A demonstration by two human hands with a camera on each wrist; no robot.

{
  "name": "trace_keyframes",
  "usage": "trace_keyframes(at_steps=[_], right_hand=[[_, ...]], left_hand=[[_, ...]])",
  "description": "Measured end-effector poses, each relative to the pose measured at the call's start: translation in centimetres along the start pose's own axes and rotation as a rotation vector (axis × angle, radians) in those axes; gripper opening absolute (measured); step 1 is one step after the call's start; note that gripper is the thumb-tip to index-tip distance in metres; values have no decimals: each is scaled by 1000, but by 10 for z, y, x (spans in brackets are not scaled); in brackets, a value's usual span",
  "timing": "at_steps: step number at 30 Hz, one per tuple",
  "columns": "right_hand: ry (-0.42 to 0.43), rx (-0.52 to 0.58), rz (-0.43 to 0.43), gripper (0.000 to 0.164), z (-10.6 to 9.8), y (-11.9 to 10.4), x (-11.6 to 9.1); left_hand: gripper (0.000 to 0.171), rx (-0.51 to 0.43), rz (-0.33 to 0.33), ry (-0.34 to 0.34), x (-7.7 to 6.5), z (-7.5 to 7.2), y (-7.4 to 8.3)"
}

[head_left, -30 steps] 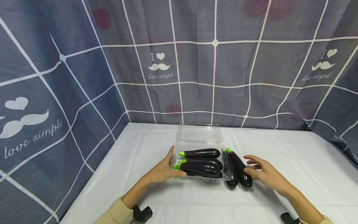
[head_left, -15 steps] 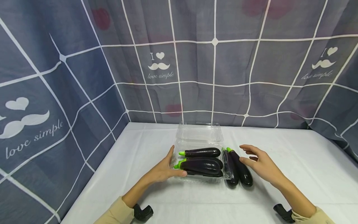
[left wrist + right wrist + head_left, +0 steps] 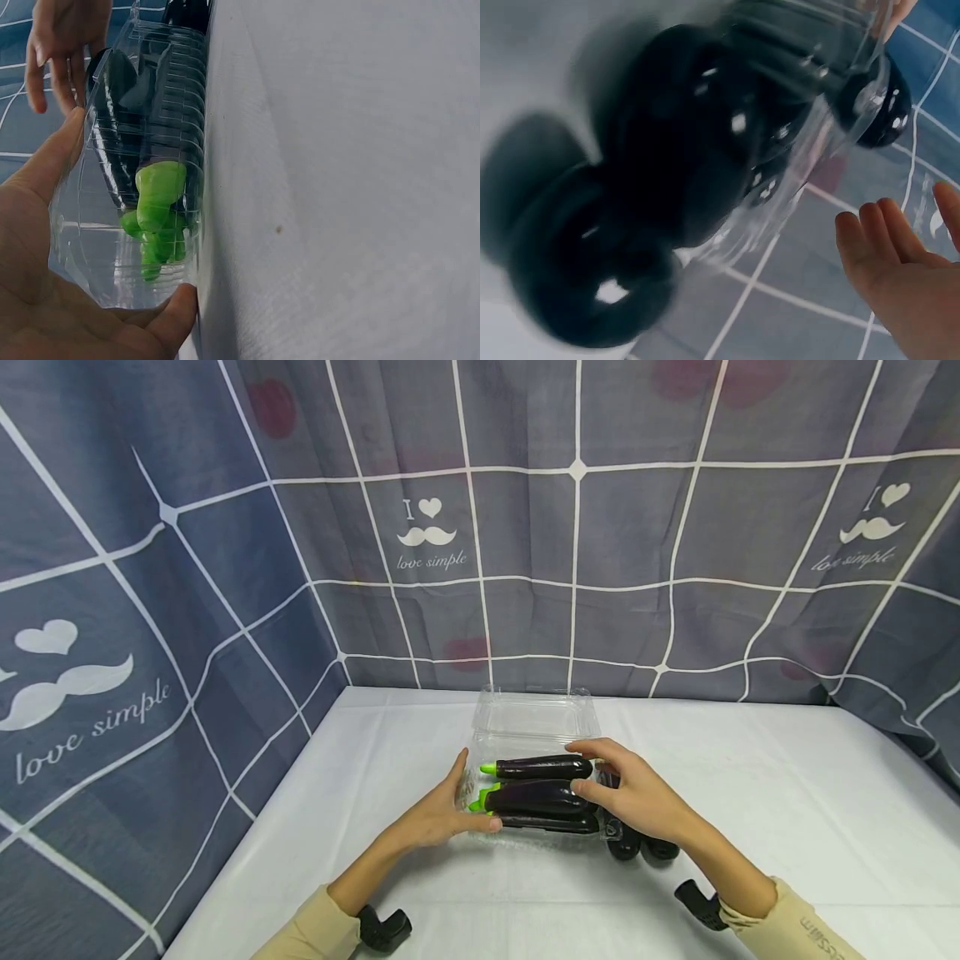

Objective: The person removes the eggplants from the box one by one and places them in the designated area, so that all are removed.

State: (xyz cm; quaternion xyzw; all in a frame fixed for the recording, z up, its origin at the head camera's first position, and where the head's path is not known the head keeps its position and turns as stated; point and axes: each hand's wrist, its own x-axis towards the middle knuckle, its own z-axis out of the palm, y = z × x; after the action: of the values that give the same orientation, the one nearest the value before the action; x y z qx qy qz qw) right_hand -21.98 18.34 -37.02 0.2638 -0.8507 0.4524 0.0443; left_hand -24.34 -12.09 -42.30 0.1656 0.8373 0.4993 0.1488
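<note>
Several dark purple eggplants [image 3: 542, 795] with green stems lie in an uncovered clear plastic box [image 3: 536, 717]. At the box's left end my left hand [image 3: 431, 814] holds it, the thumb on the near side and the fingers behind. The left wrist view shows this hand [image 3: 37, 262] spanning the end of the box beside green stems [image 3: 161, 195]. My right hand [image 3: 633, 789] hovers over the right end, fingers spread and holding nothing. In the right wrist view its fingers [image 3: 889, 232] are apart from the eggplants. Two more eggplants [image 3: 660, 849] outside the box are partly hidden beneath it.
The box's hinged lid [image 3: 535, 714] lies back towards the curtain. A white cloth covers the table [image 3: 787, 793]. A dark checked curtain [image 3: 525, 543] hangs behind and on the left. Each wrist carries a black strap-like mount [image 3: 384, 931].
My right hand has moved left, from beside the loose eggplants to over the box's right end. The front upper eggplant in the box has shifted slightly back. My left hand has stayed put.
</note>
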Motion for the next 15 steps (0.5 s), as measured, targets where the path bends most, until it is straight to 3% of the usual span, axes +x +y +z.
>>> trace_keyframes(at_steps=[8,15], right_hand=[[-82,-19,-39,42,18,-20,22],[-123,-8,-82,44,39,-25,38]], left_hand=[[128,-31,8,-5,0,-1,0],[127,-34,5,-9,0,-1,0]])
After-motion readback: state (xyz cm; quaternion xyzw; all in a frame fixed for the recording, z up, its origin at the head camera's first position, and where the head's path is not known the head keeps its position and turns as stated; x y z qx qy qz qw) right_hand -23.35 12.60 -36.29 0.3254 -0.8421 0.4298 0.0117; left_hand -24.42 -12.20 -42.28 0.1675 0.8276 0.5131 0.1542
